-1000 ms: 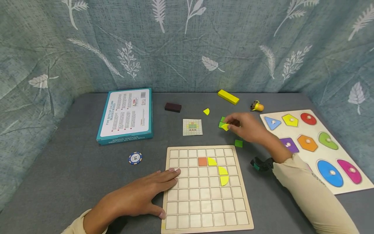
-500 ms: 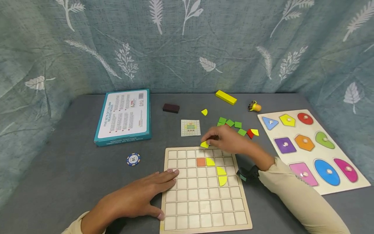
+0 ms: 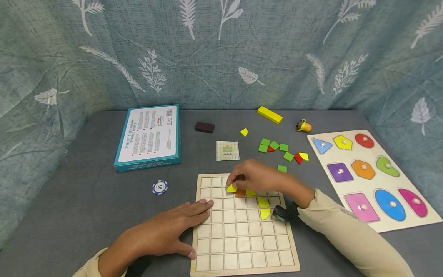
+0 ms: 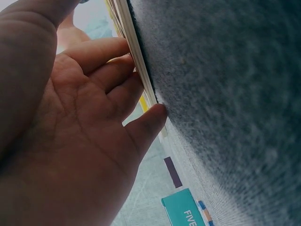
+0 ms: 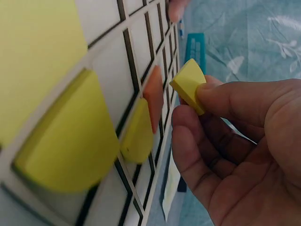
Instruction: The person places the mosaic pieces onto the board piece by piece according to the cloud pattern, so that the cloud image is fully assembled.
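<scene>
In the head view, a wooden grid board point(image 3: 243, 244) lies before me. My right hand point(image 3: 256, 177) is over its upper rows, pinching a yellow quarter-circle tile point(image 5: 189, 84) between thumb and fingers. The right wrist view shows that tile held tilted, apart from the grid. Just right of it, an orange square tile point(image 3: 239, 193) sits in a cell, with a yellow quarter-circle point(image 3: 250, 193) beside it. Two more yellow quarter-circles point(image 3: 265, 214) fill cells lower right. My left hand point(image 3: 166, 230) rests along the board's left edge, fingers extended; its fingertips touch the edge in the left wrist view.
A pattern card point(image 3: 227, 150) lies beyond the board. Loose green tiles point(image 3: 283, 147), red and yellow pieces are right of it. A knobbed shape puzzle point(image 3: 335, 179) stands at right. Left are a teal box point(image 3: 149, 134) and poker chip point(image 3: 160, 187). Blocks point(image 3: 270, 114) lie behind.
My right hand has carried the yellow quarter-circle from the loose tiles leftward and nearer, to above the board beside the orange square. The left hand has stayed at the board's edge.
</scene>
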The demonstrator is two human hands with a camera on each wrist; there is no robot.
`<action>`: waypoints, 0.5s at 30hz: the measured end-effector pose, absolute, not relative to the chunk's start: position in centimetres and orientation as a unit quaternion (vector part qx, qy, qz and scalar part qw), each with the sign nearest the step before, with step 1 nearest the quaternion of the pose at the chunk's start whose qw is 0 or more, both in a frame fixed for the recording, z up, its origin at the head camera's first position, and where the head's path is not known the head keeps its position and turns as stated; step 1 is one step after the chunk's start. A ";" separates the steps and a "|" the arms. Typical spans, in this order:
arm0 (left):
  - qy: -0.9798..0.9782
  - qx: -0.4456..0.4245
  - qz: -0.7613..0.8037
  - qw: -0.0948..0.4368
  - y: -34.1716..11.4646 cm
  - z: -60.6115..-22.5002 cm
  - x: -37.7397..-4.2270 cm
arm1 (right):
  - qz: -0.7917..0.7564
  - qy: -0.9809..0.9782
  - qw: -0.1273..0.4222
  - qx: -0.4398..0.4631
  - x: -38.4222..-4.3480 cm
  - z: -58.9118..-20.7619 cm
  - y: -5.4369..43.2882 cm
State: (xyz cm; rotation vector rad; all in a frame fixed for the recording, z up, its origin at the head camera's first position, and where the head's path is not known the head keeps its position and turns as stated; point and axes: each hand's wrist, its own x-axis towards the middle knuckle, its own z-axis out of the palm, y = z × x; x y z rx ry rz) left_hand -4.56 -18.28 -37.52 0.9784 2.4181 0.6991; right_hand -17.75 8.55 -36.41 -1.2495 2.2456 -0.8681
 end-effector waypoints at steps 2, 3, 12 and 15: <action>0.874 0.355 0.252 0.217 -18.3 -37.5 -4.6 | -0.308 0.807 0.220 -0.453 -17.7 -36.6 8.2; 0.874 0.355 0.252 0.217 -18.3 -37.5 -4.6 | -0.305 0.806 0.220 -0.456 -17.7 -36.7 8.1; 0.873 0.356 0.254 0.214 -18.2 -37.4 -4.5 | -0.277 0.803 0.194 -0.491 -17.5 -37.0 7.4; 0.874 0.358 0.253 0.211 -18.2 -37.4 -4.5 | -0.268 0.805 0.181 -0.498 -17.5 -37.2 7.3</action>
